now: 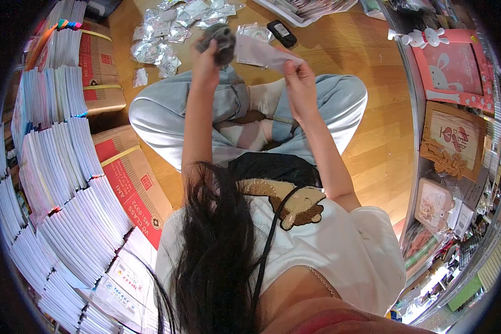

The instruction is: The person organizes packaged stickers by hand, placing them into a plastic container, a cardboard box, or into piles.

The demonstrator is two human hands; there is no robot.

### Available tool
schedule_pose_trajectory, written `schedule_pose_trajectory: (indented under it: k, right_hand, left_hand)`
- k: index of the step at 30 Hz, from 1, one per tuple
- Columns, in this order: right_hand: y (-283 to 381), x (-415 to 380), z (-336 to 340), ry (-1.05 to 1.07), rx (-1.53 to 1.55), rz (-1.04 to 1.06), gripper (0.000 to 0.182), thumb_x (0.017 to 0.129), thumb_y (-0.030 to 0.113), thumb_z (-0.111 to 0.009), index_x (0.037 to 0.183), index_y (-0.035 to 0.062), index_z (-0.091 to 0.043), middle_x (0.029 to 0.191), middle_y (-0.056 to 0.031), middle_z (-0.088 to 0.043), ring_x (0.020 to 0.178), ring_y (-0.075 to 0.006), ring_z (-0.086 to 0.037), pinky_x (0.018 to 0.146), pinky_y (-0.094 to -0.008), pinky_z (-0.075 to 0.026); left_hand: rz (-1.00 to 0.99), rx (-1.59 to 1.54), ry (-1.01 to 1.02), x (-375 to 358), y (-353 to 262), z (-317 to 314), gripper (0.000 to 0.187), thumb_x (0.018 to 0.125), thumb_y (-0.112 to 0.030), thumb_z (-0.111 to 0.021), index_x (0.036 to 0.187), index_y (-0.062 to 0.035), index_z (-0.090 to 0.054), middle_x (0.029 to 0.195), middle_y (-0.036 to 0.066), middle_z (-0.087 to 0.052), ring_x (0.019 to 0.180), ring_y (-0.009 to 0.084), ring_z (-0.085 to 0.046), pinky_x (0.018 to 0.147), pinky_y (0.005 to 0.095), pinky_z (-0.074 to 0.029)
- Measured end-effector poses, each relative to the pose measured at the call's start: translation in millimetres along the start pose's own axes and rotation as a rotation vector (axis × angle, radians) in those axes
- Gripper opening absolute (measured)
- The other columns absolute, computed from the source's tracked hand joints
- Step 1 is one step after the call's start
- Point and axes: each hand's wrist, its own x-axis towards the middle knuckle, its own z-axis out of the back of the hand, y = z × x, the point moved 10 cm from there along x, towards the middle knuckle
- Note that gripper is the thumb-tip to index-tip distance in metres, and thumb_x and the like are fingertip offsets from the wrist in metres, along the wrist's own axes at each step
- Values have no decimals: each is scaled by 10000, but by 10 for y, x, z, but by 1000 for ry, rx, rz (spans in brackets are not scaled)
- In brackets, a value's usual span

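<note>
Above the crossed legs, a small grey plush item (221,42) is gripped in the left hand (206,61), fingers curled round it, while a clear plastic sleeve (261,53) is pinched by the right hand (298,75). Red cardboard boxes (133,189) are printed with partly readable lettering, "CLASS"

1 view only: head camera, fisheye, looking steeply down over own chest and hair at crossed legs and wood floor (373,133). Hands raised close ahead. Stacked books (61,183) curve left, shelf (456,145) curves right.
</note>
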Motion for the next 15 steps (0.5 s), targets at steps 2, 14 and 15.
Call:
schedule_pose_trajectory:
  k: [2,14,15]
  right_hand:
    - [180,73,98,-12,-257,182,275,883,140,-519,1148,94,-575,1105,-37,-568,1003,-153,-503,916,-280,-349]
    - [248,-131,-545,398,-1104,513,495,664,1,-636,1123,180,-591,1082,-96,-523,995,-279,-494,839,-365,-379]
    - [286,-112,-483,348,-1009,495,453,692,33,-641,1124,152,-574,1069,-93,-528,984,-254,-501,824,-351,-388]
  left_hand:
    - [3,-19,-81,-217,-150,27,342,876,-191,-547,1158,-99,-376,1055,110,-527,977,216,-552,782,361,-486]
    - [1,-87,66,-744,161,-481,315,879,-197,-530,1145,-61,-431,1050,80,-540,941,159,-546,789,307,-456]
    - [4,-123,53,-744,122,-474,316,881,-200,-524,1149,-66,-425,1064,84,-542,960,172,-553,784,316,-468]
